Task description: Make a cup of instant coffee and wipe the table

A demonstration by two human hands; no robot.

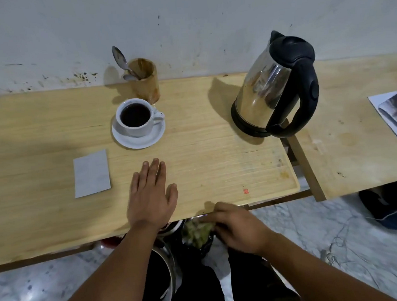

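Both forearms reach up from the bottom edge, nearest the camera. Left hand [150,197] lies palm down on the bench [204,150], its fingers [155,170] straight and together, holding nothing. Right hand [238,226] sits just below the near bench edge, its fingers curled round a greenish cloth [198,234]; the picture is blurred there, so the grip is hard to make out in detail.

Under the hands spreads the bench, pale wood set against a stained white wall [185,23]. A second bench [354,129] stands well right of the right fingers, with some printed paper [393,115] on its far right edge.

Far beyond the right fingers and a little to their right stands the kettle [275,85], steel with a black handle and lid, upright on its black base. Straight beyond the left fingers, clearly apart from them, rests a white saucer [138,137] carrying a white cup [136,118] filled with dark coffee. Just behind the cup, near the wall, stands a brown holder [144,81] with two spoons [121,59] leaning out to the left. Just left of the left fingers lies a flat grey sachet [91,173], not touching the hand. Near the bench's front edge, just beyond the right fingers, is a small red mark [245,191].
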